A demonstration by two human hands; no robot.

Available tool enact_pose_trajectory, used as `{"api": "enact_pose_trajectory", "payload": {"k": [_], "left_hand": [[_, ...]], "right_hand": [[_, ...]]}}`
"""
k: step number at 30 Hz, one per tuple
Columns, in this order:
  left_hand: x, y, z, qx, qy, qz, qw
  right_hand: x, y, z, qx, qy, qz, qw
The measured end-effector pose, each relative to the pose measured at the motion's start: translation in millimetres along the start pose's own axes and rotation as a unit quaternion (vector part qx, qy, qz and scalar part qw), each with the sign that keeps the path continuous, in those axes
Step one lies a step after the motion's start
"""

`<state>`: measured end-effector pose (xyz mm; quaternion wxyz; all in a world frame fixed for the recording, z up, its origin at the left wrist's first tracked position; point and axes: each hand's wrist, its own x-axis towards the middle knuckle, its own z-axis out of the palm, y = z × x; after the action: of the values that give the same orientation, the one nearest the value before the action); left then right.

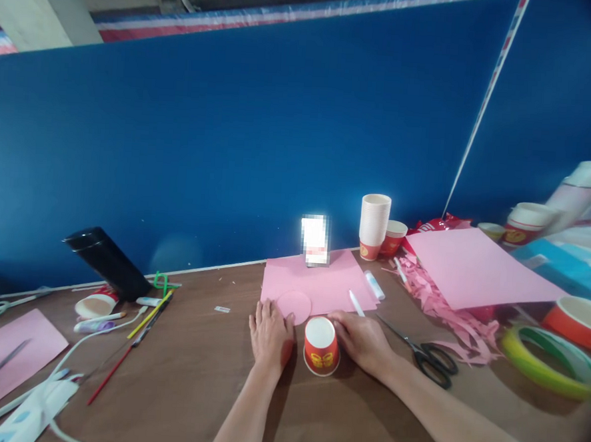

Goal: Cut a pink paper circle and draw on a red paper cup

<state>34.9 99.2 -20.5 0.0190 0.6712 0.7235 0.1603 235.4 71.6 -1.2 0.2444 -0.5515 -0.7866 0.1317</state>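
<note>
Between my hands a red paper cup (321, 343) with a yellow butterfly stands upside down on the table, its white base up. My left hand (271, 335) lies flat, with its fingers at the edge of a pink paper circle (294, 305). The circle partly overlaps a pink paper sheet (282, 273). My right hand (365, 343) is curled beside the cup, and a white pen (356, 303) sticks out from it; the grip itself is partly hidden. Just right of that hand lie black-handled scissors (429, 362), blades towards the sheet.
A bright phone-like object (315, 241) stands behind the sheet. Stacked cups (374, 226), a glue stick (374, 286), pink paper strips (450, 310) and a tape roll (547, 370) sit right. At left are a black bottle (107, 263), brushes (141, 331) and a power strip (38, 412).
</note>
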Motion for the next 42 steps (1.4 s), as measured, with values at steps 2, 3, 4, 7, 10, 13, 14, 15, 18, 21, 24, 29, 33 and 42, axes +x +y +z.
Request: {"api": "enact_pose_trajectory", "payload": {"k": [2,3,4,7,10,13,14,15,18,21,24,29,33,42], "left_hand": [[0,-1,0.6,-0.014,0.013,-0.002,1.0],[0,-2,0.5,-0.023,0.021,-0.002,1.0],[1,-2,0.2,-0.033,0.03,-0.001,0.999],[4,-3,-2.6,-0.074,0.057,0.006,0.996],[7,-4,-4.2,-0.14,0.074,0.006,0.987],[10,-6,-0.9,-0.23,0.076,-0.029,0.97],[11,-7,1.0,-0.256,0.079,-0.042,0.963],[12,-8,2.9,-0.277,0.081,-0.052,0.956],[13,-10,7.2,-0.312,0.084,-0.057,0.945],[14,-11,8.3,-0.318,0.085,-0.051,0.943],[14,-10,7.7,-0.32,0.083,-0.049,0.943],[14,-9,7.0,-0.313,0.082,-0.052,0.945],[13,-9,6.8,-0.311,0.08,-0.053,0.945],[12,-9,7.4,-0.336,0.093,-0.056,0.935]], "right_hand": [[0,0,0,0.0,-0.003,0.003,1.0],[0,0,0,0.0,-0.004,0.004,1.0],[0,0,0,0.001,-0.004,0.005,1.0],[-1,0,-1,0.003,-0.003,0.001,1.0],[-1,1,0,-0.001,-0.003,-0.001,1.0],[-2,2,1,-0.004,-0.002,0.001,1.0],[-2,2,2,-0.004,-0.002,0.002,1.0],[-2,2,2,-0.004,-0.002,0.003,1.0],[-1,3,2,-0.004,-0.006,0.006,1.0],[-1,3,2,0.006,-0.007,0.007,1.0],[-1,3,2,0.013,-0.006,0.007,1.0],[-1,3,2,0.0,-0.006,0.013,1.0],[0,2,1,-0.006,-0.011,0.012,1.0],[-1,1,-1,-0.01,-0.006,0.004,1.0]]}}
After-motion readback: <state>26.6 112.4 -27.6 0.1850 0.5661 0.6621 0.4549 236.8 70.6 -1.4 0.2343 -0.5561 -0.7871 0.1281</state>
